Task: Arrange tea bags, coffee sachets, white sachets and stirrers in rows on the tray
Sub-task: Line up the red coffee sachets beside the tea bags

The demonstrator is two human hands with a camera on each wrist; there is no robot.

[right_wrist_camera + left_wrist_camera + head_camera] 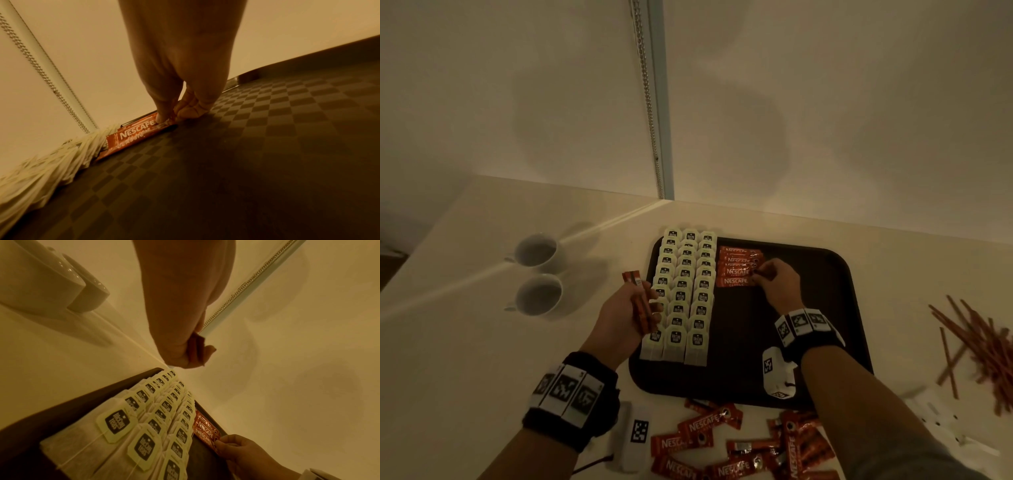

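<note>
Right grip (774,279) pinches a tray-laid coffee sachet (736,281) (by its end); left grip (625,310) clutches spare sachets (637,298).

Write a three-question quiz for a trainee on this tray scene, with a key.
1. True or false: the stirrers already lie on the tray.
2. What does the left hand hold?
A. tea bags
B. coffee sachets
C. a cup
3. Fill in: the right hand pinches the end of a coffee sachet laid beside the rows of ____.

Key:
1. False; they lie on the counter, right of the tray.
2. B, a bunch of coffee sachets.
3. tea bags.
</note>
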